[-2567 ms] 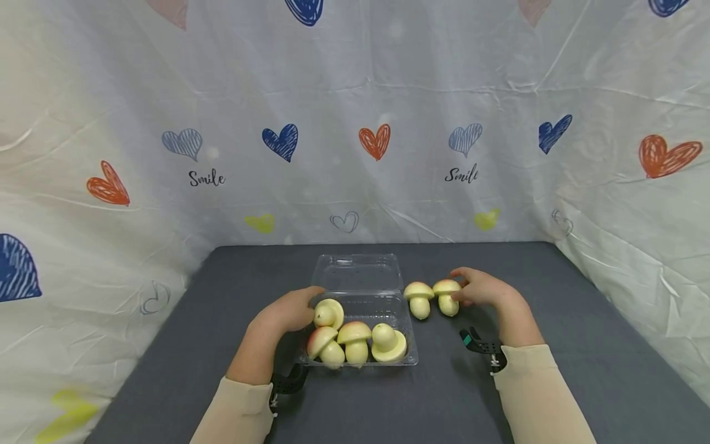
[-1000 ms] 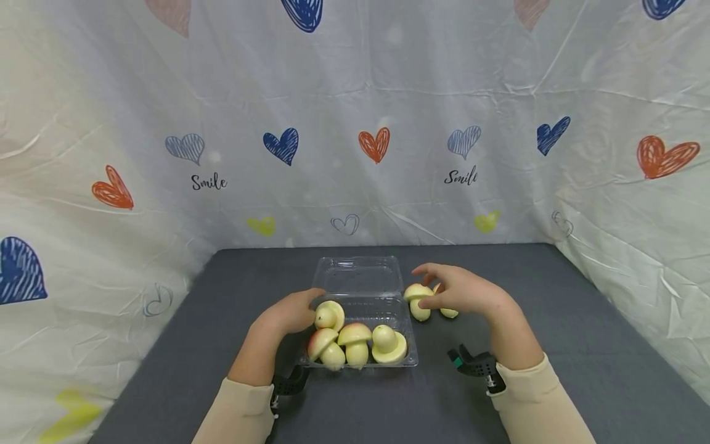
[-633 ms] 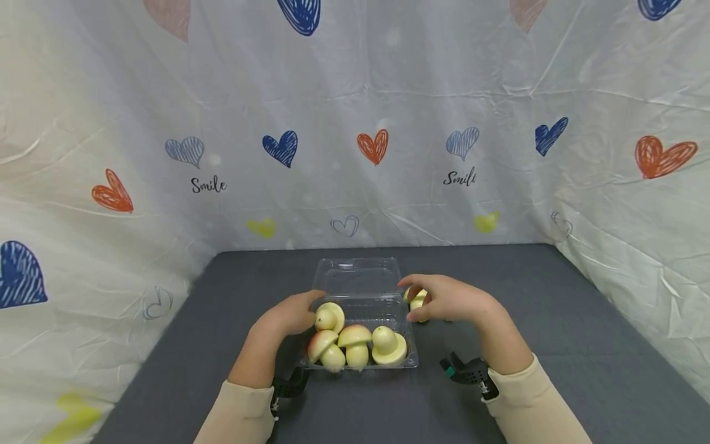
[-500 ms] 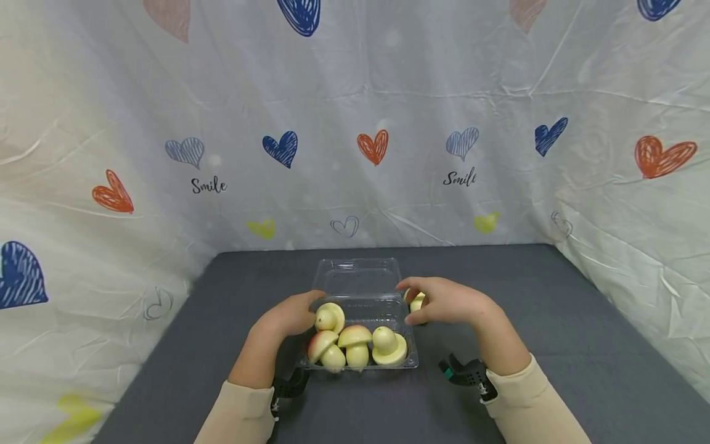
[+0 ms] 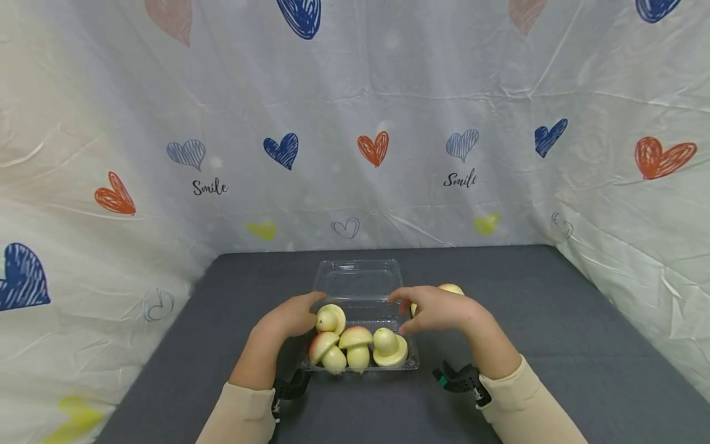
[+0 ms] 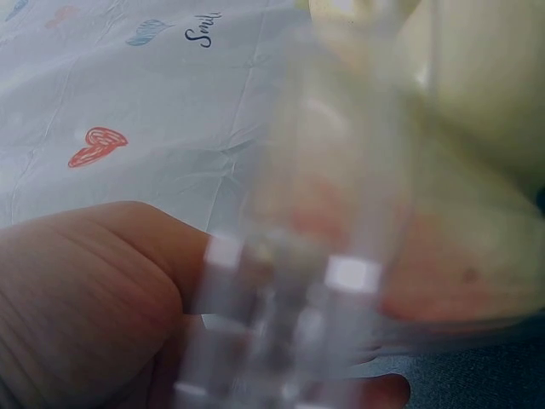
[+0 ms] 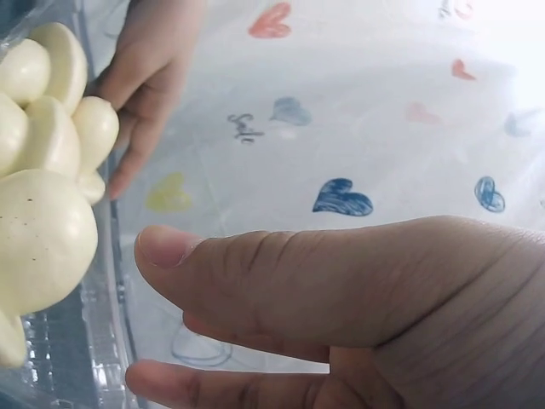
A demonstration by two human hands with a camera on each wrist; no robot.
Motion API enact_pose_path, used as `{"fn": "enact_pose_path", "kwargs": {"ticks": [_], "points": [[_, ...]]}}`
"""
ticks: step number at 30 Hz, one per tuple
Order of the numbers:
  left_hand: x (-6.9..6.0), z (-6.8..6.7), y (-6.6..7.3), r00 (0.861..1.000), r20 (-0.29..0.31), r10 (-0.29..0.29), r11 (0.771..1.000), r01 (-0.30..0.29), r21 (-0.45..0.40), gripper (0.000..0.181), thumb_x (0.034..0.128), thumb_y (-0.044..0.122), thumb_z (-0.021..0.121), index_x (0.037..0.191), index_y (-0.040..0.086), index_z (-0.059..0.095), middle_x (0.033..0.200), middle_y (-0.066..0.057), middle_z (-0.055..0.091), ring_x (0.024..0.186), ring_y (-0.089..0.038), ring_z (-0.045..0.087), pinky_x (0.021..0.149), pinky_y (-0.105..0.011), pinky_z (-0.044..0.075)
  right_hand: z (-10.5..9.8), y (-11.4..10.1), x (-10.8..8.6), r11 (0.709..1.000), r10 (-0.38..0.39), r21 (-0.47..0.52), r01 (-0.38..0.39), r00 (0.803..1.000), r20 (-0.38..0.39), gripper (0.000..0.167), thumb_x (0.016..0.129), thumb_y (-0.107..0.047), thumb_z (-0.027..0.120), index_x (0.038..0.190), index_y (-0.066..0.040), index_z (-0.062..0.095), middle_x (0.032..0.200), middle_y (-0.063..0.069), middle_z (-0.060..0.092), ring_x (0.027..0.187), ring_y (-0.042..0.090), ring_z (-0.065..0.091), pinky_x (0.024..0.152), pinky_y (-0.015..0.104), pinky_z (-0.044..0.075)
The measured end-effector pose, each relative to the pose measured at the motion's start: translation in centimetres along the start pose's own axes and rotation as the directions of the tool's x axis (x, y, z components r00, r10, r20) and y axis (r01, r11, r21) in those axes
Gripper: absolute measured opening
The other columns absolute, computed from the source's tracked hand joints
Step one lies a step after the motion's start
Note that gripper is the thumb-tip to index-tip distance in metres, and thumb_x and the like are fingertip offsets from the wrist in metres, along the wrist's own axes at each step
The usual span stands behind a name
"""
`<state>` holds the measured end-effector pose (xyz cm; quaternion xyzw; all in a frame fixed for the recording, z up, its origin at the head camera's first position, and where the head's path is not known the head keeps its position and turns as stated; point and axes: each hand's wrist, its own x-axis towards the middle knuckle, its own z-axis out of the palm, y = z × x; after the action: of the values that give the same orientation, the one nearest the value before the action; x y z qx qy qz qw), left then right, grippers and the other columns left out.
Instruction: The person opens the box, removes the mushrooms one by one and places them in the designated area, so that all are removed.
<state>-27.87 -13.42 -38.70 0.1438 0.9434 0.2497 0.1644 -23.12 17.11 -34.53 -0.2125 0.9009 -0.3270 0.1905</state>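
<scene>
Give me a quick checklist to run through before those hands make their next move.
1. Lid open: ok, folded back behind the container.
2. Room inside: ok, bare floor shows behind the front mushrooms.
3. Right hand's grip free: ok, the right wrist view shows it spread, holding nothing.
4. Left hand steadying the container: cannot tell, it is at the left edge but its hold is unclear.
5. Loose mushrooms in full view: not ok, the right hand partly covers both.

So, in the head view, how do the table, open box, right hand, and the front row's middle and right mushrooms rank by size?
1. Table
2. Box, lid included
3. Right hand
4. Middle mushroom and right mushroom: too alike to rank
</scene>
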Motion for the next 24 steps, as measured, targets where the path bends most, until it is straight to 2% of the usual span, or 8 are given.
{"fn": "enact_pose_path", "kwargs": {"ticks": [3,7,14,24], "points": [[0.0,0.0,0.0,1.000,0.001,-0.001,1.000,0.001,-0.002,0.066,0.0905,-0.007,0.048,0.155,0.009,0.047,0.151,-0.019,0.049,0.104,-0.030,0.054,0.075,-0.048,0.041,0.3,0.0,0.3,1.000,-0.001,-0.021,0.002,1.000,0.007,0.061,0.089,-0.016,0.081,0.144,-0.009,0.057,0.121,0.013,0.063,0.094,0.021,0.064,0.077,0.039,0.054],[0.0,0.0,-0.1,1.000,0.002,0.002,1.000,-0.002,-0.002,0.066,0.0907,-0.007,0.048,0.155,0.009,0.047,0.151,-0.019,0.049,0.104,-0.030,0.054,0.076,-0.048,0.040,0.6,0.0,0.5,0.998,0.001,-0.062,-0.001,1.000,-0.001,0.059,0.088,-0.017,0.083,0.142,-0.010,0.059,0.117,0.010,0.064,0.092,0.019,0.061,0.077,0.039,0.053],[0.1,0.0,-0.1,1.000,0.002,0.007,1.000,-0.007,-0.003,0.066,0.0912,-0.006,0.048,0.155,0.009,0.046,0.151,-0.019,0.049,0.104,-0.030,0.054,0.074,-0.048,0.041,1.0,-0.1,0.7,0.996,0.024,-0.091,-0.023,1.000,0.007,0.057,0.088,-0.017,0.083,0.140,-0.010,0.061,0.116,0.007,0.066,0.103,0.023,0.062,0.079,0.038,0.053],[0.0,0.0,-0.1,1.000,0.003,0.005,1.000,-0.005,-0.012,0.067,0.0903,-0.007,0.048,0.155,0.009,0.046,0.151,-0.020,0.049,0.104,-0.030,0.053,0.075,-0.048,0.040,2.1,0.2,1.6,0.991,0.030,-0.128,-0.027,0.999,0.024,0.057,0.086,-0.016,0.084,0.137,-0.005,0.061,0.109,0.007,0.066,0.099,0.021,0.062,0.080,0.041,0.052]]}}
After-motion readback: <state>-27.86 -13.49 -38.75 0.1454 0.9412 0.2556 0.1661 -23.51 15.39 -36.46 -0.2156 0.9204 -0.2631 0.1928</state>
